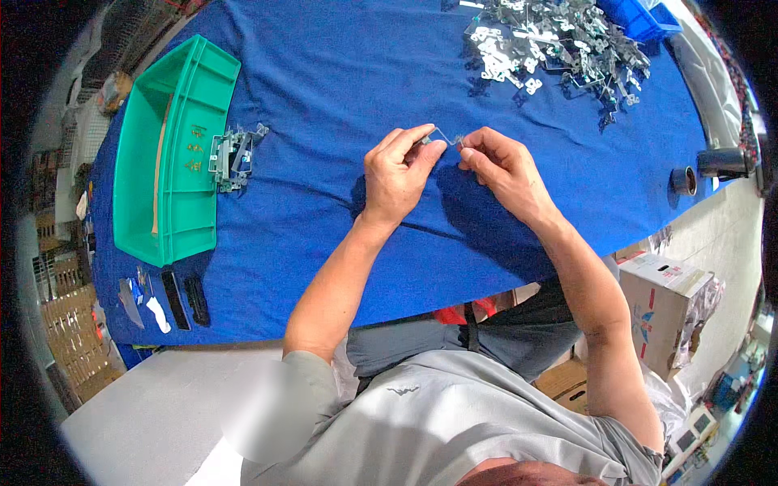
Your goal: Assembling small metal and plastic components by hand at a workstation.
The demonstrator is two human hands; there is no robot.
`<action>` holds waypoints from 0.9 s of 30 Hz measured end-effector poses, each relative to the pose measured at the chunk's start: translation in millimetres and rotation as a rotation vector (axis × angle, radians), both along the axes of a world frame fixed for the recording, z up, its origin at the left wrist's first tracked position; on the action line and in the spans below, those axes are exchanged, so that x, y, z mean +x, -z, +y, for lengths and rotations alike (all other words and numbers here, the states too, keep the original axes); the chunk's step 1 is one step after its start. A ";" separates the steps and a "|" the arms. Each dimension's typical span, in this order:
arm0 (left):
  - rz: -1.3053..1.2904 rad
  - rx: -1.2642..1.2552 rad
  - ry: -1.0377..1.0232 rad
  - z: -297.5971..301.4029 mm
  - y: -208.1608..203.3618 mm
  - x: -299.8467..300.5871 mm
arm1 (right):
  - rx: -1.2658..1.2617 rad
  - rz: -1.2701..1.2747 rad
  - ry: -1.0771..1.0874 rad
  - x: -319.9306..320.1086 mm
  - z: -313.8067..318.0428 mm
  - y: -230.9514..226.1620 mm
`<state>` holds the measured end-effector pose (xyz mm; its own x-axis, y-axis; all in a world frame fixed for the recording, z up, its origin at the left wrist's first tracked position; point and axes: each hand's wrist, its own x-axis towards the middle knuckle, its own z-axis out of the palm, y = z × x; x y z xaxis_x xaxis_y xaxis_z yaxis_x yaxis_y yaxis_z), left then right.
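Note:
Over the middle of the blue cloth, my left hand (395,172) pinches one end of a small bent metal bracket (444,134) between thumb and fingers. My right hand (501,166) is closed at the bracket's other end, its fingertips pressed together there. Whether a second small part sits in the right fingertips is too small to tell. A big heap of loose metal brackets (559,49) lies at the far right. To the left, a smaller pile of metal brackets (233,160) rests against a green plastic bin (188,206).
A blue tray (640,20) stands behind the heap. A dark cylindrical object (683,181) sits near the right edge of the blue cloth (324,89). Knives and black strips (174,300) lie at the near left. A cardboard box (660,312) stands beside the table on my right.

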<state>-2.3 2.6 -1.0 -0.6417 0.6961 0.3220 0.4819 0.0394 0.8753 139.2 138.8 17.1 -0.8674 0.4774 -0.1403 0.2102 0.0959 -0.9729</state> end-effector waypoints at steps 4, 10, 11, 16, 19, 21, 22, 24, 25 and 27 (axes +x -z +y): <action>0.067 0.042 -0.001 -0.1 3.3 -0.1 | 0.030 -0.027 0.005 -0.7 1.4 1.8; 0.115 0.041 0.010 1.3 5.6 2.1 | 0.048 0.046 0.084 -2.2 -1.8 4.5; 0.115 0.039 0.009 0.3 5.5 2.4 | 0.059 0.043 0.065 -2.3 -2.8 1.4; 0.181 0.018 0.055 -2.7 5.5 4.8 | 0.120 -0.045 -0.006 -0.4 -0.3 -1.4; 0.176 0.015 0.066 -0.9 5.9 6.0 | 0.448 0.063 0.043 0.4 1.9 7.0; 0.153 -0.010 0.065 -1.7 6.4 5.8 | 0.235 0.103 0.140 -0.9 2.8 11.1; 0.143 -0.029 0.062 -2.0 2.7 5.4 | 0.236 0.111 0.140 -1.3 4.0 8.3; 0.095 0.020 0.014 0.5 1.3 3.6 | -0.072 0.122 0.172 -0.9 6.9 1.0; 0.031 0.066 -0.032 2.1 2.5 2.2 | -0.123 0.100 0.123 -1.1 6.9 -0.7; -0.003 0.027 -0.043 0.5 1.1 -1.6 | -0.153 0.015 0.064 -3.8 5.2 -9.8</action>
